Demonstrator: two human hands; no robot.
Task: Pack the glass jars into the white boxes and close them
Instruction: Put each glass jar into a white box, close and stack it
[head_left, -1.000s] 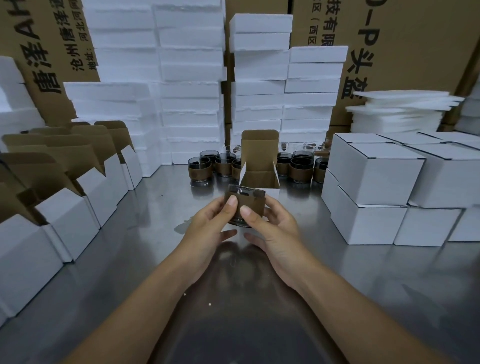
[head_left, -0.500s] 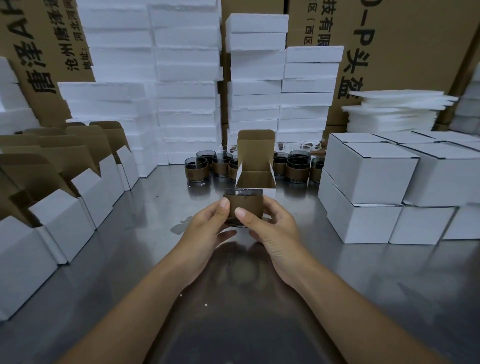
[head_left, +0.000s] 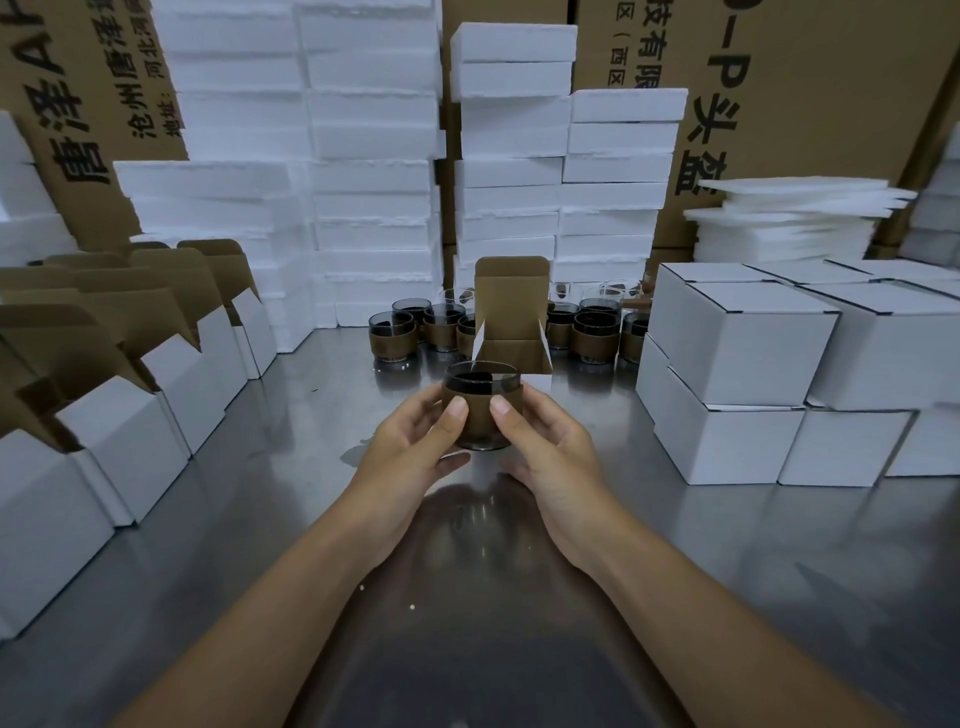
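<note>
I hold one glass jar (head_left: 480, 402) with a brown sleeve upright between both hands, just above the steel table. My left hand (head_left: 415, 447) grips its left side and my right hand (head_left: 545, 441) its right, thumbs on the sleeve. Right behind the jar stands an open white box (head_left: 511, 338), its brown-lined lid flap up. Several more sleeved jars (head_left: 392, 338) stand in a row behind that box.
A row of open white boxes (head_left: 171, 374) lines the left side. Closed white boxes (head_left: 737, 343) are stacked at the right. Foam blocks (head_left: 374, 171) and big cardboard cartons (head_left: 805, 104) fill the back. The steel table (head_left: 260, 519) stretches in front.
The jar was tilted in my hands and now stands upright with its rim showing. Both hands have shifted slightly toward the open box.
</note>
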